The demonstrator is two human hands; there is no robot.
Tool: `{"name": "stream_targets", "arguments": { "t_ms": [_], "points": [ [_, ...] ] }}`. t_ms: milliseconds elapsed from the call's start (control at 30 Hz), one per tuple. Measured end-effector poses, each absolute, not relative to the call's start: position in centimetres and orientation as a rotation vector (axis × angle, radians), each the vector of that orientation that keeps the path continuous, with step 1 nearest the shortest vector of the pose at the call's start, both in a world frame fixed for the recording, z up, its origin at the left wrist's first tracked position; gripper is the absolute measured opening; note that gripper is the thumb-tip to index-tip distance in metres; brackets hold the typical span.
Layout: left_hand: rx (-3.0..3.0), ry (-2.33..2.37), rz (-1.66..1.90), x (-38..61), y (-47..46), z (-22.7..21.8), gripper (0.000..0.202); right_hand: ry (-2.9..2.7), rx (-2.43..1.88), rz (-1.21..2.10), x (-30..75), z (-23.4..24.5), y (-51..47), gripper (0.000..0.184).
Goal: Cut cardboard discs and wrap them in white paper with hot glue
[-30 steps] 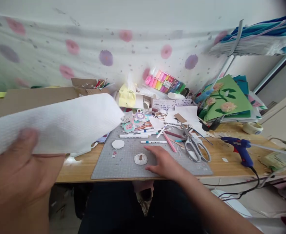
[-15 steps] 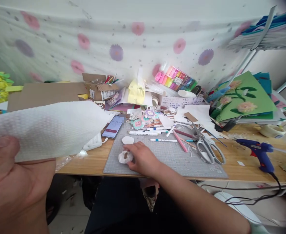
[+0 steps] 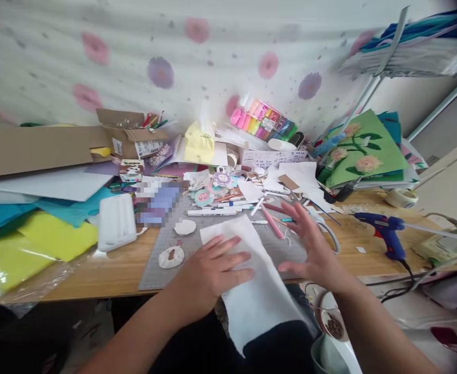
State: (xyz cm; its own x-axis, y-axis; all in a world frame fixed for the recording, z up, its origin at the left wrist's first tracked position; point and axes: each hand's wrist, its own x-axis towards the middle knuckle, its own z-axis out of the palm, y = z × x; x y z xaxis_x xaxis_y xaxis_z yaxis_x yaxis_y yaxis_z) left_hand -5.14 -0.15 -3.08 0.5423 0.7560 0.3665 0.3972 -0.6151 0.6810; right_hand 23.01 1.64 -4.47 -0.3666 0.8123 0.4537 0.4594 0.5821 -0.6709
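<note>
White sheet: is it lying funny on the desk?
Yes. The white sheet lies slanted across the mat, and about half of it hangs over the desk edge. The left hand rests flat on it.

Wooden table [image 3: 111, 270], cluttered.
- Centre front: grey mat [image 3: 152, 275], flat, near edge flush with table edge. White sheet [image 3: 259, 301] lies across it and hangs over the front.
- Left of mat: white case [image 3: 116, 222], just beside it. Further left: yellow sheet [image 3: 37, 244] over teal sheets [image 3: 2, 215]; clear film [image 3: 29, 288] at front edge.
- Rear left: cardboard [image 3: 34, 150], open box [image 3: 131, 137].
- Right: blue glue gun [image 3: 384, 231] on bare wood, cord running off the front. Tape roll [image 3: 402, 197] behind it. Green card [image 3: 364, 153] propped at rear.
</note>
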Motion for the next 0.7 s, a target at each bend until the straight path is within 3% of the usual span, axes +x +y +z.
{"name": "stream_targets", "arguments": {
  "t_ms": [133, 267, 367, 500, 700],
  "points": [
    [2.533, 0.720, 0.533, -3.8, 0.5, -4.7, 0.047, -2.242, -1.185, 0.165, 25.7, -6.8, -1.7, 0.091],
    [2.651, 0.814, 0.467, -4.4, 0.5, -5.1, 0.056, -2.398, -1.192, 0.167, 26.4, -8.2, -3.7, 0.072],
    [2.754, 0.866, 0.436, -5.0, -0.3, -5.2, 0.047, -2.446, -1.082, 0.226, 26.7, -8.7, -4.2, 0.063],
    [2.751, 1.034, 0.758, -5.6, -2.2, -6.2, 0.029, -2.302, -0.985, 0.343, 26.6, -9.0, -3.9, 0.051],
    [2.709, 1.409, 0.870, -6.0, -2.9, -7.5, 0.015, -2.059, -1.239, 0.357, 25.0, -8.8, -2.8, 0.016]
  ]
}}
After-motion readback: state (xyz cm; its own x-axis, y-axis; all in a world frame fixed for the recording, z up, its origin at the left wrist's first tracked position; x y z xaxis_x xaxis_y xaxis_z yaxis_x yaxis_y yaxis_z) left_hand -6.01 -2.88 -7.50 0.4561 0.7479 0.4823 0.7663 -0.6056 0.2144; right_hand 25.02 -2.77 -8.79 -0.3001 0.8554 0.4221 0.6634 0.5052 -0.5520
